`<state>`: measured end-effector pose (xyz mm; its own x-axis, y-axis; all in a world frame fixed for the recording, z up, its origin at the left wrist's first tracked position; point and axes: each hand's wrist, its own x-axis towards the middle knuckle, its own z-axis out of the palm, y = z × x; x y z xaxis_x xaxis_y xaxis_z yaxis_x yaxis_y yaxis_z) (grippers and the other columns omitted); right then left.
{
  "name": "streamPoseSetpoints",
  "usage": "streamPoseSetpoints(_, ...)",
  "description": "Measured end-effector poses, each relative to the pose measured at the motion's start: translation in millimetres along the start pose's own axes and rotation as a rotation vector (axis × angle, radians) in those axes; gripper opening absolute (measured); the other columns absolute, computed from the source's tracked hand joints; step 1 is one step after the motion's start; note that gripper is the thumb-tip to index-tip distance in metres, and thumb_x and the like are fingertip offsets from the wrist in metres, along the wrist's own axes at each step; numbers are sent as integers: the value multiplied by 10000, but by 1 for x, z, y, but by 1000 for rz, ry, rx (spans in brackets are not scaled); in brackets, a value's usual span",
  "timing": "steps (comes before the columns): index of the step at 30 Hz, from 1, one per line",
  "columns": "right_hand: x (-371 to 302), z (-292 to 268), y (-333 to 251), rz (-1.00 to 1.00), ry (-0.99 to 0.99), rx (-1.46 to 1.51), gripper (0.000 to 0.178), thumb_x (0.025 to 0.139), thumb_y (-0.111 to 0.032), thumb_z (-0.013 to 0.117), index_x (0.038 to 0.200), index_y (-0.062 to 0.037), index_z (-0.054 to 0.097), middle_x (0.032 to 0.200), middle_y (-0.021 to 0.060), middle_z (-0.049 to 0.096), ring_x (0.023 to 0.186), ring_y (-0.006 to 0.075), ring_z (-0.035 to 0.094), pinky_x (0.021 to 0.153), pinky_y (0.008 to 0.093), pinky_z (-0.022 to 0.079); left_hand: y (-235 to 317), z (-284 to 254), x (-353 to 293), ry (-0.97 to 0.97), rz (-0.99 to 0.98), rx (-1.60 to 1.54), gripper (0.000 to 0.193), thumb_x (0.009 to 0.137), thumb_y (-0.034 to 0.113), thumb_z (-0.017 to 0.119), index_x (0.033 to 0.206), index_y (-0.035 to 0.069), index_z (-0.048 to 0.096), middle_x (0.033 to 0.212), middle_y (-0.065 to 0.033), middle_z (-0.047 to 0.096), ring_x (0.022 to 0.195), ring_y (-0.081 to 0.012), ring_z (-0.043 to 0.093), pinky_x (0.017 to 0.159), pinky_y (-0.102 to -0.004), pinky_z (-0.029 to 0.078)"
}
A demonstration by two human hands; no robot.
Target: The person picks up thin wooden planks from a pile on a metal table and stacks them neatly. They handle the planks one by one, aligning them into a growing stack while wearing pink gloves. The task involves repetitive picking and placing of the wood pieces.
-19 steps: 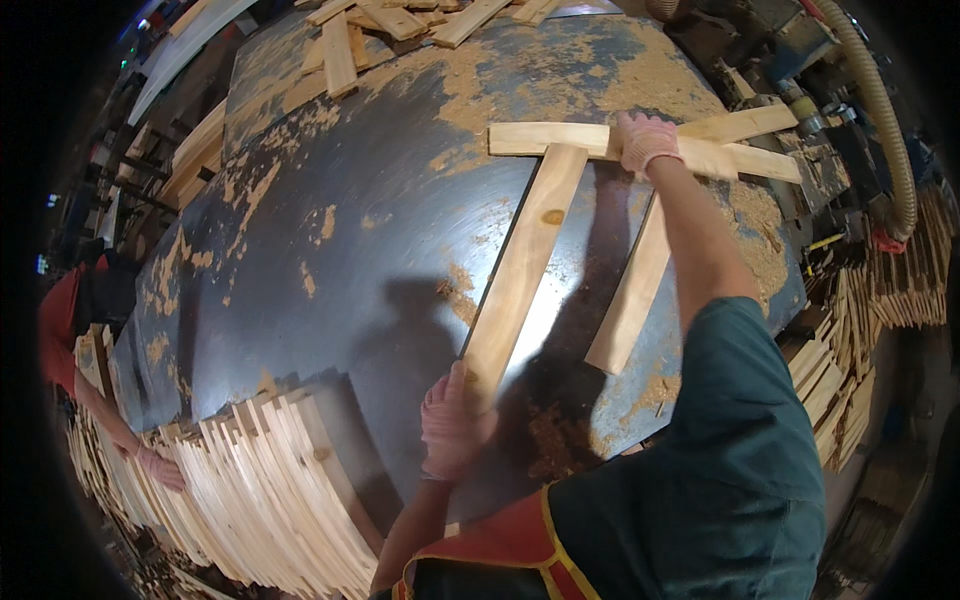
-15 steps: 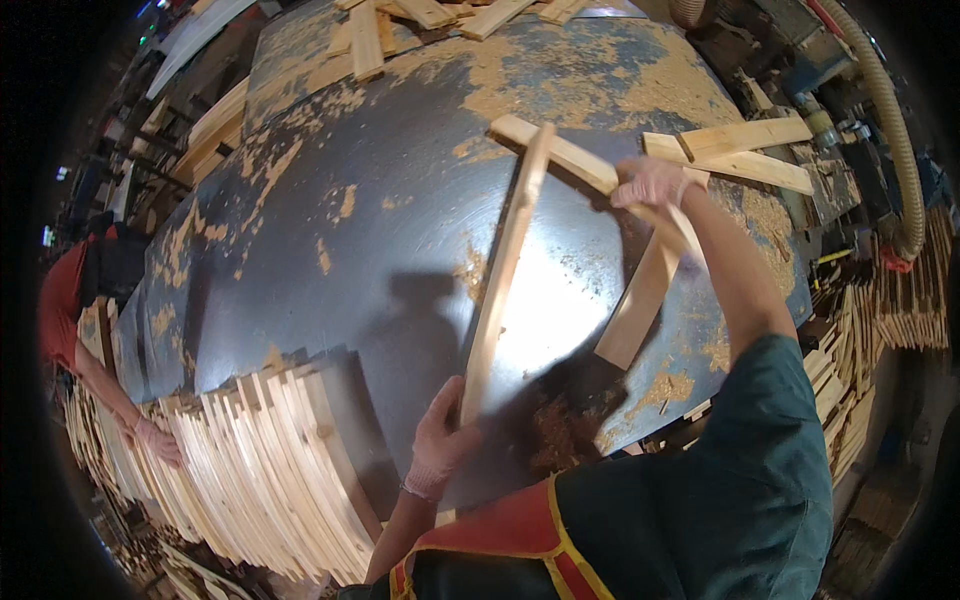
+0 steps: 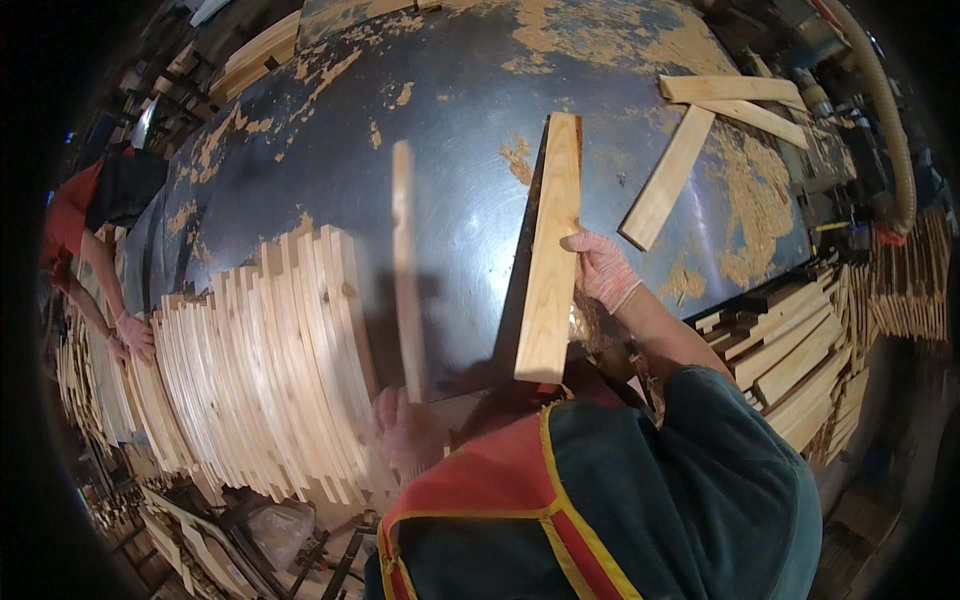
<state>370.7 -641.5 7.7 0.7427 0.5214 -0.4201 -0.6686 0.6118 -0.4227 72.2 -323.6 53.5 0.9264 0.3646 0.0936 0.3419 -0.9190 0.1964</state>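
Through the head camera, I took the row of pale wooden slats [image 3: 265, 370], stacked on edge, as landmark; the dark metal worktable [image 3: 450, 200] extended beyond it and to its right. Just right of the row, my left hand [image 3: 408, 430] was at the lower end of a narrow wooden slat [image 3: 403, 250], seen edge-on; it appeared closed on that end, though blur kept me from separating the fingers. Farther right of the row, my right hand [image 3: 603, 268] was clamped on the right edge of a broad wooden board [image 3: 550, 260], thumb at the edge, the other fingers largely hidden. At the row's left end I noted a co-worker's hands [image 3: 135, 338] touching the wood. Well right of the row lay three loose boards [image 3: 668, 175], near a sawdust patch [image 3: 755, 215], with a ribbed hose [image 3: 893, 130] beyond them.
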Motion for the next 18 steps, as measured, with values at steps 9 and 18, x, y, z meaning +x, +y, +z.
streamPoseSetpoints(9, -97, 0, 54, -123, 351, -249, 636, 865, -8, 703, 1479, -37, 539, 1212, 160, 672, 1107, 300, 669, 964, 435, 579, -77, 11, -12, 68, 69, 239, 797, 884, 333, 710, 1588, 100, 419, 1606, -172, 445, 1489, -427, 407, 1207, -537, 373)
streamPoseSetpoints(18, -371, -80, -100, -505, 1182, -1745, 186, 898, -101, 678, 1060, -65, 762, 953, 144, 722, 838, 317, 682, 773, 447, 569, 0, 25, 67, -261, 542, -312, 839, 718, 143, 814, 1494, 39, 512, 1533, -303, 485, 1384, -495, 501, 1160, -543, 426)
